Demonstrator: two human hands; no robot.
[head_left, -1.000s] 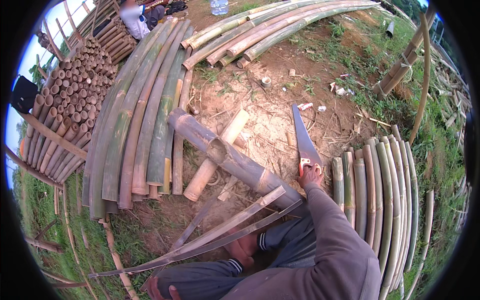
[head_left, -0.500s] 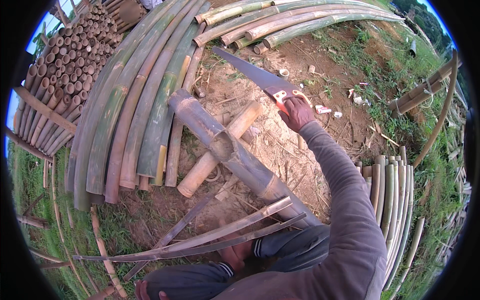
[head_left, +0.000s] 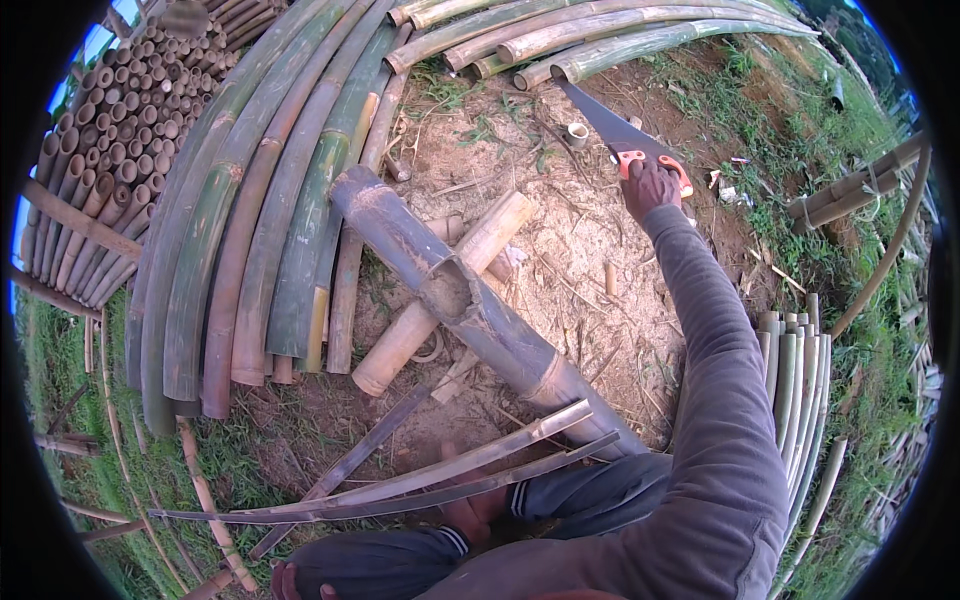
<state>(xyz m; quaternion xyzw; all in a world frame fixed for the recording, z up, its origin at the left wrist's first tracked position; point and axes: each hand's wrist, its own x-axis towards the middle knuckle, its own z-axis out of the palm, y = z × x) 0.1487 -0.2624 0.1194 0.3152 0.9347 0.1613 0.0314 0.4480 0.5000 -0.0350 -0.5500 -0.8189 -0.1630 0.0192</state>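
Note:
My right hand [head_left: 650,190] is stretched out far ahead, shut on the orange handle of a handsaw [head_left: 605,120]. Its dark blade points up and left toward a bundle of long bamboo poles [head_left: 600,40]. A thick dark bamboo pole [head_left: 450,290] lies diagonally in front of me, resting across a shorter pale bamboo piece [head_left: 440,300]. Thin split bamboo strips [head_left: 420,480] lie across my legs near the pole's near end. At the bottom edge, by my left knee, a bit of skin may be my left hand [head_left: 287,581]; its grip is hidden.
Curved green bamboo poles [head_left: 260,230] lie side by side on the left. Behind them is a stack of cut bamboo tubes [head_left: 110,160]. More split green lengths [head_left: 795,380] lie on my right. The bare earth is littered with offcuts and sawdust, with grass around it.
My right hand has lifted the saw from beside the pole's near end and swung it forward and up, away from me. The thick pole and strips have stayed put.

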